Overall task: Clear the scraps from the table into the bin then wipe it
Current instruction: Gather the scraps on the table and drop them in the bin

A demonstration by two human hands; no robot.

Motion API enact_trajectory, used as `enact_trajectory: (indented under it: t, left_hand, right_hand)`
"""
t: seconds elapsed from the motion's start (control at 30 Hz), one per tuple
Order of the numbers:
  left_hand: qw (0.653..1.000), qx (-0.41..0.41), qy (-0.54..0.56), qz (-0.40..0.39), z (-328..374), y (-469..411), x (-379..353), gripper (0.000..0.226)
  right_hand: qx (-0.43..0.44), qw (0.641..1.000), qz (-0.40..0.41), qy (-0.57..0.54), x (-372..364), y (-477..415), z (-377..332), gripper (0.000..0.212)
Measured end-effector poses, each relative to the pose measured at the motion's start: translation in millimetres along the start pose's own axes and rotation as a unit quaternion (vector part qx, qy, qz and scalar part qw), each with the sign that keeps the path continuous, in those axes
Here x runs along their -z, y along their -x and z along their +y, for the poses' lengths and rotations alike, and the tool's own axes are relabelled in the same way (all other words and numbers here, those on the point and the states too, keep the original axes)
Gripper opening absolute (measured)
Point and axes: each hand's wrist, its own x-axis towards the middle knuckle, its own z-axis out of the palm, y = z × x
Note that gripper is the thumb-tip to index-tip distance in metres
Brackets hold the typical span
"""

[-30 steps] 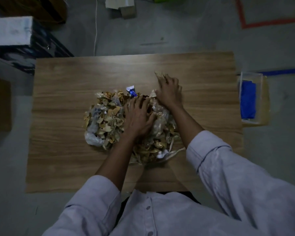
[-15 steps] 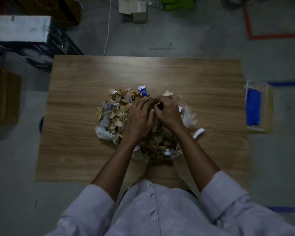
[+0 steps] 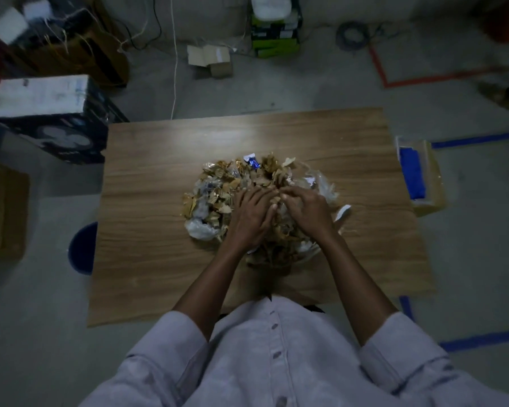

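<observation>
Brown wooden bench [image 3: 159, 230] is bearing a roundish tan-and-clear scrap heap [image 3: 215, 198], left hand [image 3: 252, 214] pressing it flat-fingered, right hand [image 3: 307, 208] clutching some.

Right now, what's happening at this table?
A person stands at the wooden table, both hands on a heap of scraps of paper and plastic at its middle. The left hand rests spread over the heap; the right hand curls its fingers into the scraps beside it, gathering them. The blue bin sits on the floor off the table's left edge, and a blue cloth waits in a box on the right. No wiping yet.
</observation>
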Motion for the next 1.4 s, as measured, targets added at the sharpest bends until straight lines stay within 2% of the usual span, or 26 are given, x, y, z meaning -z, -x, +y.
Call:
enact_trajectory:
  t: [0.07, 0.17, 0.2, 0.3, 0.4, 0.5, 0.6, 0.67, 0.73, 0.83, 0.93, 1.03, 1.07, 1.2, 1.3, 1.4]
  left_hand:
    - [1.0, -0.011, 0.005, -0.023, -0.8, 11.4, 2.1, 0.049]
    - [0.999, -0.018, 0.02, -0.031, -6.0, 30.0, 7.4, 0.051]
    - [0.999, -0.03, 0.013, -0.042, -7.7, 34.7, 8.1, 0.051]
    - [0.995, -0.058, 0.0, -0.076, -13.7, 44.4, 13.6, 0.052]
    - [0.997, -0.067, 0.022, -0.03, -11.6, 50.2, 25.3, 0.047]
    - [0.997, -0.058, 0.052, 0.022, -9.1, 61.9, 26.8, 0.038]
    - [0.993, 0.012, 0.09, 0.069, -14.2, 72.8, 20.4, 0.032]
    - [0.988, 0.092, 0.074, 0.1, -16.7, 73.3, 23.9, 0.044]
    - [0.979, 0.176, 0.033, 0.096, -16.4, 66.6, 33.7, 0.063]
    - [0.968, 0.243, 0.047, 0.034, -21.5, 40.1, 43.8, 0.078]
    - [0.957, 0.268, 0.107, -0.008, -25.9, 16.1, 39.2, 0.077]
    - [0.949, 0.28, 0.138, -0.049, -20.3, 4.3, 32.8, 0.068]
    - [0.95, 0.274, 0.138, -0.058, -18.2, 1.2, 30.6, 0.066]
    - [0.94, 0.273, 0.186, -0.09, -13.3, -7.6, 21.0, 0.066]
    - [0.935, 0.274, 0.205, -0.094, -14.0, -9.9, 17.0, 0.061]
    - [0.945, 0.24, 0.207, -0.08, -13.7, -8.9, 16.7, 0.067]
  right_hand:
    - [-0.017, 1.0, -0.006, 0.003, 0.4, 10.8, -7.8, 0.021]
    - [-0.016, 0.998, 0.067, -0.008, -2.1, 29.3, -26.4, 0.02]
    - [-0.015, 0.998, 0.068, -0.004, -6.0, 36.3, -30.4, 0.021]
    - [-0.037, 0.999, 0.005, 0.011, -21.7, 51.4, -34.9, 0.027]
    - [-0.025, 0.997, 0.064, -0.022, -23.4, 67.2, -45.3, 0.027]
    - [-0.047, 0.988, 0.127, -0.078, -15.5, 76.1, -47.4, 0.022]
    - [-0.113, 0.971, 0.18, -0.107, -21.5, 88.9, -38.9, 0.025]
    - [-0.148, 0.958, 0.216, -0.122, -28.0, 95.5, -33.7, 0.03]
    - [-0.174, 0.949, 0.226, -0.133, -35.4, 96.3, -29.4, 0.037]
    - [-0.235, 0.944, 0.182, -0.14, -45.3, 82.1, -22.9, 0.067]
    - [-0.33, 0.919, 0.109, -0.189, -48.0, 60.3, -21.7, 0.104]
    - [-0.376, 0.902, 0.033, -0.21, -50.5, 39.0, -21.6, 0.126]
    - [-0.365, 0.906, 0.016, -0.214, -53.0, 34.4, -21.2, 0.126]
    - [-0.278, 0.943, -0.05, -0.177, -61.8, 23.5, -29.6, 0.105]
    - [-0.27, 0.952, -0.047, -0.138, -69.6, 17.4, -38.0, 0.095]
    - [-0.249, 0.962, -0.029, -0.105, -74.1, 15.9, -44.9, 0.078]
